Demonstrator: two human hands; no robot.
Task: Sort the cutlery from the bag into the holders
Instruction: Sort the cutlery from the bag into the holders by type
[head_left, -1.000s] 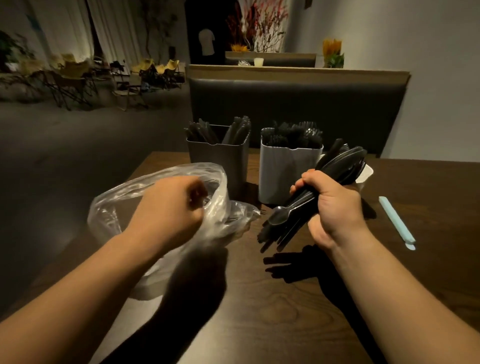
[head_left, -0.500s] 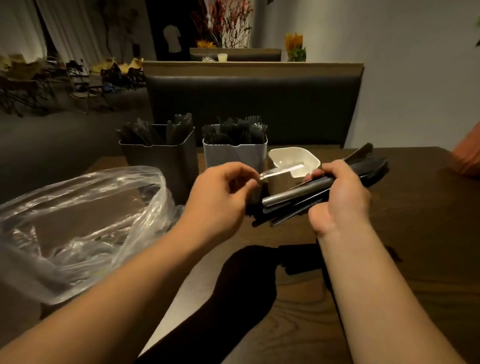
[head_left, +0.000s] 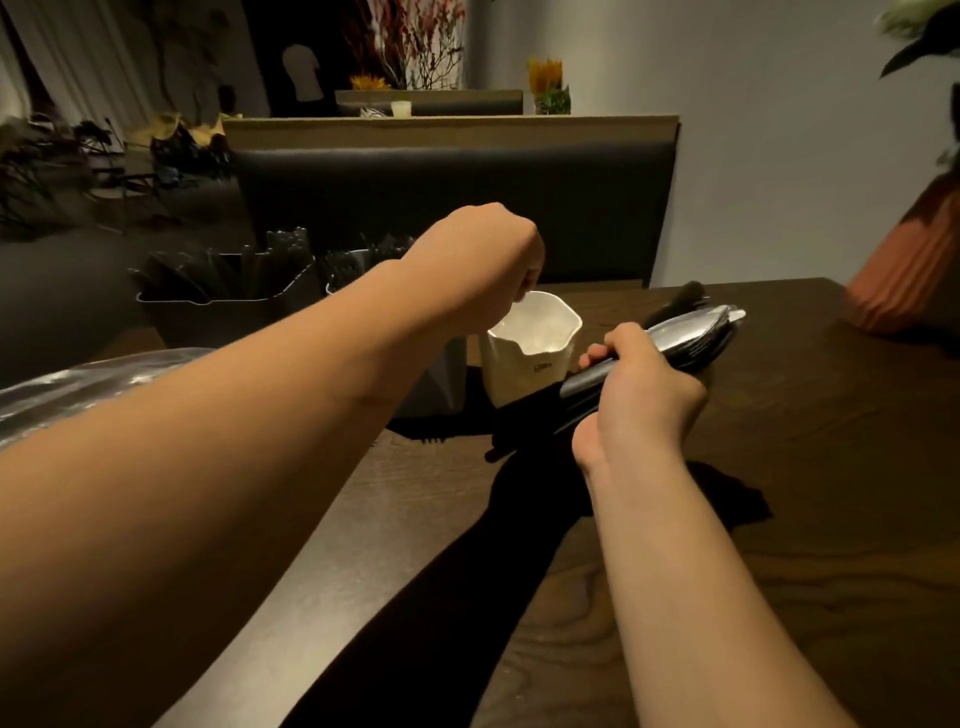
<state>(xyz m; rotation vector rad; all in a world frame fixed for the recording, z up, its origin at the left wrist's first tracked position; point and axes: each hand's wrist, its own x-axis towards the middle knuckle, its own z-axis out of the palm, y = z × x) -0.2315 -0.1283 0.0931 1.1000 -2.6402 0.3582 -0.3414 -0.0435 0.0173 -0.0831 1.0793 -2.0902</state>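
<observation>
While my left hand hovers knuckles-up over the white holder at the centre of the frame, its fingers curl down toward the rim. Whether they pinch a piece I cannot tell, since the back of the hand hides them. My right hand, just right of centre, is clenched round a bundle of cutlery. Its dark handles and silvery spoon bowls slant from lower left, just beside the white holder's base, up toward the right above the wooden table.

Two more holders stand left of centre, behind my left forearm. One is a dark holder packed with black cutlery. The other is a grey holder between it and the white one, largely hidden by the forearm, with black tips showing above it. The clear plastic bag lies at the left edge of the frame, partly covered by the same forearm. A padded booth back fills the upper middle, and an orange object stands on the table at the right edge.
</observation>
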